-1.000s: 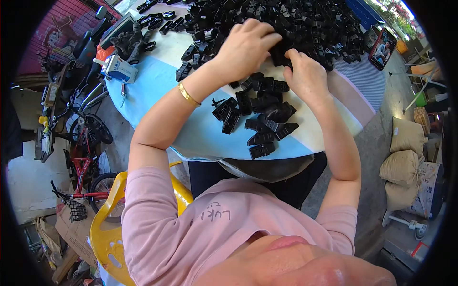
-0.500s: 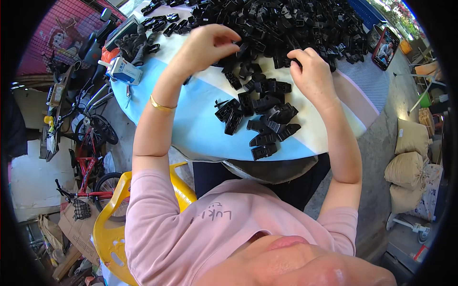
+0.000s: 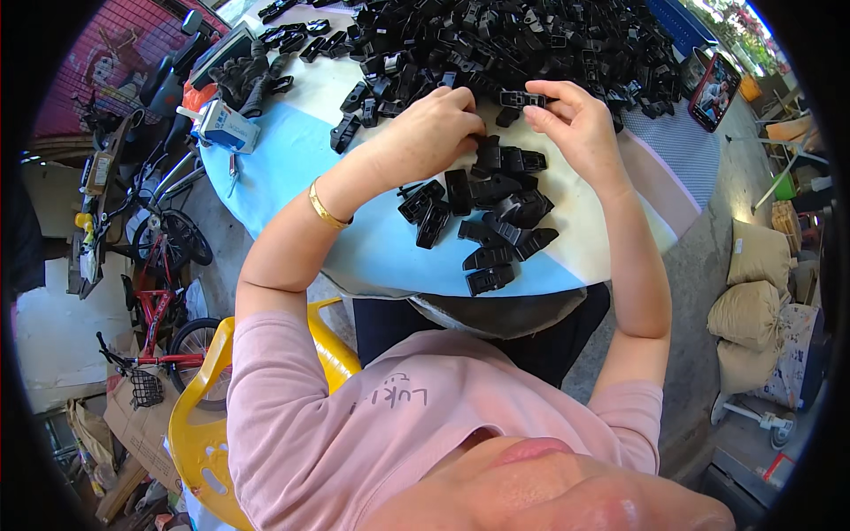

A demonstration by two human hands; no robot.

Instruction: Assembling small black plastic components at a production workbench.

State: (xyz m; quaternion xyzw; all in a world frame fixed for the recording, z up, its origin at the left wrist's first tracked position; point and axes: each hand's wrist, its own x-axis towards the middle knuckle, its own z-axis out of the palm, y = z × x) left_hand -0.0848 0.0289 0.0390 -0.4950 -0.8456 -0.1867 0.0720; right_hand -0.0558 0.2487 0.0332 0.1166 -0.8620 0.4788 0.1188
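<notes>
Tabletop (image 3: 288, 159), phone (image 3: 714, 94) near black parts (image 3: 531, 44).

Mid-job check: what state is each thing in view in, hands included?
Right hand: thumb and fingers pinching a part
Black plastic part: held raised by the right hand
Left hand: fingers bent; grip cannot be told
Heap of black parts: loose, piled up
Near cluster of black parts: lying loose
Smartphone: propped up, screen lit
Tan sacks: stacked
</notes>
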